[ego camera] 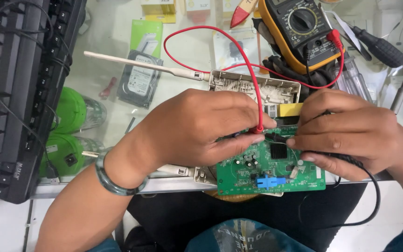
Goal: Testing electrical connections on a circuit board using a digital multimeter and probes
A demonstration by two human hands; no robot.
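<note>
Left hand (201, 128) pinching red probe (259, 129), right hand (346, 130) gripping black probe (276, 137), tips hidden over green circuit board (276, 172).

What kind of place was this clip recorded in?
Most likely an electronics repair bench: a yellow multimeter with test leads, a bare green circuit board under both hands, and a loose hard drive on the glass desk.

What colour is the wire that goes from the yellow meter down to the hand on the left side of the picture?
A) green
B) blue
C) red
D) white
C: a red test lead loops from the yellow multimeter down to the left hand, which holds its tip on the green circuit board; the right hand holds the black probe.
</note>
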